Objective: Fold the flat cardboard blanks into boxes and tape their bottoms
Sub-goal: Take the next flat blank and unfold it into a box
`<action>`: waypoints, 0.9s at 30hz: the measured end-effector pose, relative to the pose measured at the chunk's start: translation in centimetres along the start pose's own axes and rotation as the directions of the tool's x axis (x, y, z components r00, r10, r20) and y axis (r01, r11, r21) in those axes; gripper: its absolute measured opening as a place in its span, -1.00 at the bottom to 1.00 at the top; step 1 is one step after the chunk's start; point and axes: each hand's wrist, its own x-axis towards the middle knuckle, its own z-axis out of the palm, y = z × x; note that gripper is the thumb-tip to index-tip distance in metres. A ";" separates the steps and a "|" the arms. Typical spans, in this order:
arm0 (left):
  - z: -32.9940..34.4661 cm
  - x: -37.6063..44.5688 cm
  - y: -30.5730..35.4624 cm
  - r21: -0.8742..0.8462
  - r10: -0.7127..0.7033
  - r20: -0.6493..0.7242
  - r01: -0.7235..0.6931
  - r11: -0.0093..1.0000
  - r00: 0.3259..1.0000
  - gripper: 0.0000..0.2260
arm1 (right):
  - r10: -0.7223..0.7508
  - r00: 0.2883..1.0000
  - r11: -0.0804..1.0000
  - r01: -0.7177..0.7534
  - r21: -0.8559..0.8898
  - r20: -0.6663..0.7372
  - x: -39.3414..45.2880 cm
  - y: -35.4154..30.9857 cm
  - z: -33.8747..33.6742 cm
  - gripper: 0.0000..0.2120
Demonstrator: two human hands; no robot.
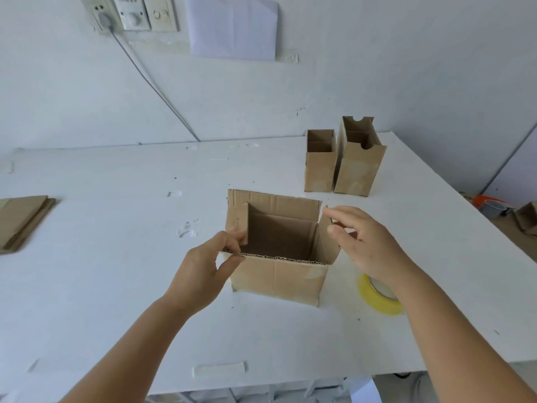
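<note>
One box [279, 251] stands open-topped mid-table [116, 286]. Our left hand [203, 266] pinches its near-left rim; our right hand [363, 242] hovers relaxed and empty at the right flap. Risk, we judge: thin corrugated card, creased and scuffed, could buckle or skid on the smooth white top. Glossy yellow tape roll [380, 295] lies just beside.

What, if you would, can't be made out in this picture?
- Box bottom: faces the table, so any tape there is hidden.
- Tape roll: partly hidden behind the right hand's forearm.
- Blanks: cut off by the left edge, so the count is unclear.
- Wall plate print: too small and blurred to read.
</note>
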 end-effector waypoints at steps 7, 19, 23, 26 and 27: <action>0.3 -0.4 -0.3 0.006 -0.057 -0.077 0.057 0.998 0.995 -0.92 | 0.023 0.996 0.995 -0.032 0.096 0.091 -1.3 -0.7 1.8 -0.82; 1.4 1.1 0.1 -0.026 -0.149 -0.205 0.147 0.989 0.967 -0.71 | 0.076 0.996 0.995 -0.073 0.071 -0.038 -1.2 -0.5 3.8 -0.05; 1.8 1.8 0.2 -0.060 -0.213 -0.155 0.206 0.977 0.965 -0.60 | 0.037 0.999 0.999 -0.037 -0.038 0.006 -0.3 0.1 4.3 -0.05; 1.8 2.4 0.4 -0.032 -0.252 -0.131 0.250 0.968 0.959 -0.51 | 0.067 0.998 0.997 -0.067 -0.031 0.013 0.5 0.2 4.0 -0.04; 1.8 2.6 0.6 -0.037 -0.262 -0.131 0.259 0.965 0.956 -0.45 | 0.081 0.997 0.996 -0.081 -0.038 0.011 0.7 0.3 3.8 -0.06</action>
